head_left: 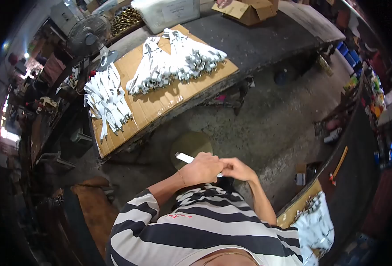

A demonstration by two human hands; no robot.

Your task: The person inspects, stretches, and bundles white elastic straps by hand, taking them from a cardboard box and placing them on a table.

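Note:
My left hand [202, 168], with a thin bracelet at the wrist, is closed around a white strap [186, 158]. One end of the strap, with a small dark or metallic tip, sticks out to the left. My right hand [237, 170] touches the left hand from the right, fingers pinched together; what lies between them is hidden. A bit of white shows just below where the hands meet. Both hands are in front of my striped shirt. White straps with metal ends [154, 66] lie in bundles on a cardboard-covered table [160, 104] ahead.
A fan [89, 36] and a plastic tub [167, 15] stand behind the cardboard. An open carton [248, 11] sits on the dark table. A round stool [190, 146] is just beyond my hands. At right, a hammer [339, 165] and more white straps [315, 226] lie on another surface.

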